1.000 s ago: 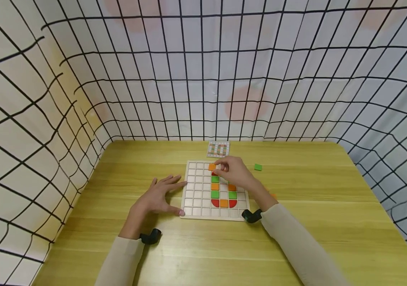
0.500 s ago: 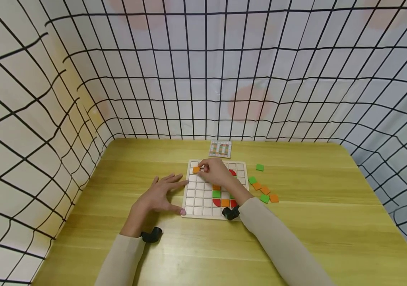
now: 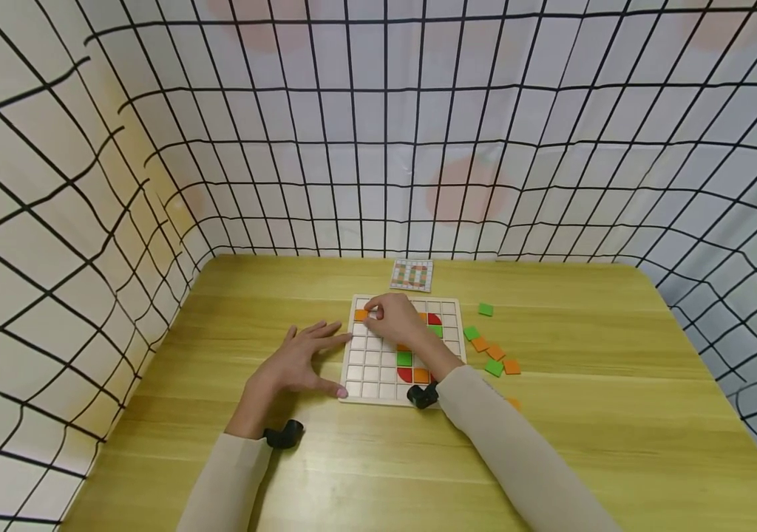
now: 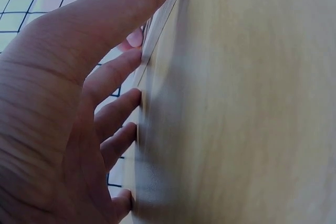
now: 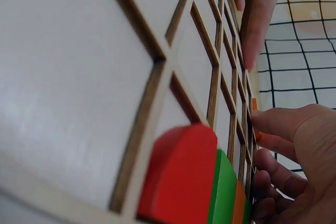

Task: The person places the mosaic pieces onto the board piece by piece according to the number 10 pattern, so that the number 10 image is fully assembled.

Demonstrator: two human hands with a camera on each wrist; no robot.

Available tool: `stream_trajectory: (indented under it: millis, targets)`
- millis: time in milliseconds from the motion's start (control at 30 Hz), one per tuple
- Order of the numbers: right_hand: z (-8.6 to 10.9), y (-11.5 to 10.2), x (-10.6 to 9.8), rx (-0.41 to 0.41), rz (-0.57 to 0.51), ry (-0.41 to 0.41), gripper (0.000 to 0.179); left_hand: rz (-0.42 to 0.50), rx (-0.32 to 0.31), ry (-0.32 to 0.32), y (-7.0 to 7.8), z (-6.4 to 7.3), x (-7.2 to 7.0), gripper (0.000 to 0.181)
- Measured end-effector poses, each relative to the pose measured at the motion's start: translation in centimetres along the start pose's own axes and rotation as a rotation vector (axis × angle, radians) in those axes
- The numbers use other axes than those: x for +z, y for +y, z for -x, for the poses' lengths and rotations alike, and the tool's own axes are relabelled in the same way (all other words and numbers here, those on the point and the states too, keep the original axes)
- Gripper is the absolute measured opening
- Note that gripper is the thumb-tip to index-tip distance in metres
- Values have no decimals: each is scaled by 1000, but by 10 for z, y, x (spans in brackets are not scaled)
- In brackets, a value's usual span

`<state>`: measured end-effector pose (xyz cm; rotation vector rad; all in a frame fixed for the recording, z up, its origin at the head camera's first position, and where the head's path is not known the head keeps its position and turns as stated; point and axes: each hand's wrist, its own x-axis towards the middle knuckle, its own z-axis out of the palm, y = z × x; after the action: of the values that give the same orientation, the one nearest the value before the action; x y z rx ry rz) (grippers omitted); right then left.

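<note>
A pale square grid board (image 3: 372, 377) lies on the table with red, orange and green tiles in some of its cells. My right hand (image 3: 397, 318) reaches across it and pinches an orange square tile (image 3: 361, 315) at a cell near the upper left corner. In the right wrist view, thumb and fingertips meet a sliver of that orange tile (image 5: 255, 106), beyond a row with a rounded red tile (image 5: 181, 177) and a green tile (image 5: 223, 190). My left hand (image 3: 299, 362) lies spread at the board's left side, thumb and index fingertip at its edge.
Several loose green and orange tiles (image 3: 494, 352) lie right of the board, with a single green tile (image 3: 486, 309) farther back. Behind the board is a small pattern card (image 3: 412, 275). A white curtain with black grid lines (image 3: 352, 148) encloses the wooden table (image 3: 352, 458).
My right hand has carried the orange tile leftward from the upper middle of the board and lowered it at a left-hand cell. The left hand stays at the board's edge.
</note>
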<state>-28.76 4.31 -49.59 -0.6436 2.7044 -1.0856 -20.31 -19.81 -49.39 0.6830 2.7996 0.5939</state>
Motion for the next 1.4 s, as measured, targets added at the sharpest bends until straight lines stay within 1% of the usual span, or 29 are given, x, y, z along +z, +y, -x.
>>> stream_trajectory:
  millis: [200,367,433,600,767,900,1067,1133,1267,1400]
  targets:
    - [0,2,1,-7,-4,17,31,2,-6,-9,-1,0,0,105]
    - [6,8,-2,-24,-56,28,31,6,-14,-11,-2,0,1,106]
    - [13,10,-7,-25,-79,30,31,1,-16,-12,-1,-1,1,107]
    - [35,16,-26,-15,-84,36,32,2,-7,-6,1,-3,0,106]
    - [57,25,-46,12,-77,82,34,1,-5,-5,3,-2,-1,105]
    - [74,39,-61,41,-82,109,34,4,-8,-8,4,0,0,106]
    - [90,61,-81,34,-47,131,35,22,5,4,5,1,-1,105]
    - [94,70,-89,47,-27,141,35,26,6,5,6,1,-1,105]
    - [100,90,-104,100,-13,153,36,27,-1,0,6,2,0,105]
    - [104,112,-118,107,3,146,41,24,-4,-2,6,2,0,105]
